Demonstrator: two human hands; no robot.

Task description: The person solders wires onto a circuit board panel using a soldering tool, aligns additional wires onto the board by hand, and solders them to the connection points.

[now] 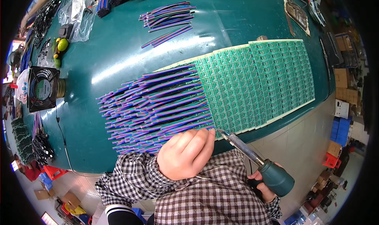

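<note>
One head-worn fisheye looks steeply down, close over the green table (118,55) and hands.

— Bright in here, isn't it? See that white glare streaking across the table (118,63).

— Overhead light, I'd say; shadows are soft. The middle looks sharp, but the edges curve hard and drop into black corners, and the floor (300,146) goes hazy.

Clear plastic bag (79,12): crumpled, far left of the surface.
Cardboard boxes (342,85): brown, stacked right.
Blue crates (340,128): floor, right.
</note>
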